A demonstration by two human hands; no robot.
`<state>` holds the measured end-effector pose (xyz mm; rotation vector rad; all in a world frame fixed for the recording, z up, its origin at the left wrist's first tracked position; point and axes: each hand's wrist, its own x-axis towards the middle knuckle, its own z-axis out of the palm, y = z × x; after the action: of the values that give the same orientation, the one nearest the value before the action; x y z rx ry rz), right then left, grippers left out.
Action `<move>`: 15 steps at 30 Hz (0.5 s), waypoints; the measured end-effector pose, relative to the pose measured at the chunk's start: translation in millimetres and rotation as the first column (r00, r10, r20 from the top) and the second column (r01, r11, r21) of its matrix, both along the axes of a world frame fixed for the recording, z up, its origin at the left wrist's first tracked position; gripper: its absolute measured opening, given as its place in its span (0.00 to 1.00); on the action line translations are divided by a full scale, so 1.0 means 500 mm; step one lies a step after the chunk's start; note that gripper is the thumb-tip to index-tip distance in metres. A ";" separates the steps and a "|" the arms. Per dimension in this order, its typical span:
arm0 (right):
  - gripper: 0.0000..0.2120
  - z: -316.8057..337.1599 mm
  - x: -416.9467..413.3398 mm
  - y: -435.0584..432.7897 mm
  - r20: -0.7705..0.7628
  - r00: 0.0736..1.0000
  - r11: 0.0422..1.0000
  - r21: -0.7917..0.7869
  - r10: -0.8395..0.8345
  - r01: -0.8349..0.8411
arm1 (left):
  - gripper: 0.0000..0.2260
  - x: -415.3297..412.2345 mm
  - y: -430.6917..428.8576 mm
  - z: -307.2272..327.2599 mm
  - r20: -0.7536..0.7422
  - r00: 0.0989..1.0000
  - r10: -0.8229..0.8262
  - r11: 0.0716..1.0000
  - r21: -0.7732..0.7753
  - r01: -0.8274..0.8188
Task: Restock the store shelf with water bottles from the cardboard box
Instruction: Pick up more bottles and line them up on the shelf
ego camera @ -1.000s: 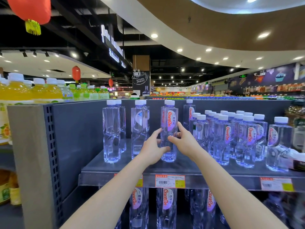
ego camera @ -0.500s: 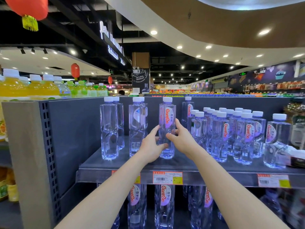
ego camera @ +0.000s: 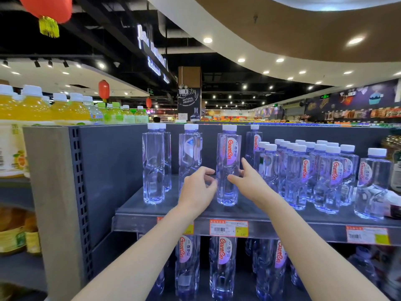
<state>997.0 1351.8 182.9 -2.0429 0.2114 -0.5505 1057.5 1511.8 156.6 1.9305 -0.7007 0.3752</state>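
I am watching both hands flanking a tall clear plastic water bottle with a white cap and red label [ego camera: 227, 166], which is standing upright near the front of the grey metal shelf [ego camera: 134, 205]. Compared with a moment ago, the fingers are sitting looser around it. The left hand [ego camera: 198, 190] is half open, fingertips curled just beside the bottle's waist; the right hand [ego camera: 249, 181] is spread, its thumb touching or nearly touching the label side. Neither is gripping it; I am reading this as a release after facing the label forward. Two tall clear unfacing bottles [ego camera: 171, 164] are waiting to the left. The cardboard box is out of view, so I am expecting a return to it.
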 end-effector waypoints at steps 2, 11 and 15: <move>0.32 -0.002 -0.020 0.023 -0.001 0.992 0.991 -0.030 -0.127 0.127 | 0.05 -0.002 0.027 -0.014 0.130 0.989 0.071 0.989 -0.137 -0.053; 0.08 -0.030 0.003 0.169 0.311 0.922 0.949 -0.135 -0.231 0.284 | 0.25 0.037 0.084 -0.024 0.127 0.957 0.259 0.961 -0.137 -0.242; 0.18 -0.033 0.033 0.203 0.155 0.971 0.973 -0.114 -0.185 0.203 | 0.37 0.042 0.084 -0.022 -0.004 0.984 0.177 0.984 -0.013 -0.177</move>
<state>1013.6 1453.5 166.6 -2.1095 0.2990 -0.8491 1078.7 1553.9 145.7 1.9865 -0.5243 0.4860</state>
